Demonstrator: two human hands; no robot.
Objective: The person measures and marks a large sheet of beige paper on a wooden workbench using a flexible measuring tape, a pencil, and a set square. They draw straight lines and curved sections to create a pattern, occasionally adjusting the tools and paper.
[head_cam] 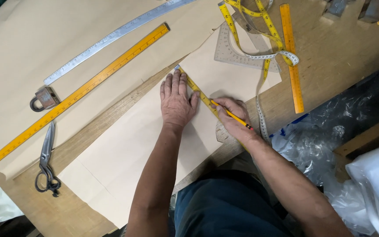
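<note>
My left hand point(177, 100) lies flat, fingers spread, on a sheet of cream pattern paper point(128, 153), pressing down a short yellow ruler point(197, 91) that runs diagonally across it. My right hand point(234, 118) grips a yellow pencil point(232, 115) with its tip against the ruler's edge. A clear protractor-style set square point(235, 50) rests on the far corner of the same sheet.
A long yellow ruler point(73, 96), a steel ruler point(110, 37), a padlock point(44, 99) and scissors point(46, 162) lie to the left on a larger paper sheet. A yellow tape measure point(266, 57) and an orange ruler point(291, 57) lie to the right. Clear plastic bags point(330, 145) sit beyond the wooden table's right edge.
</note>
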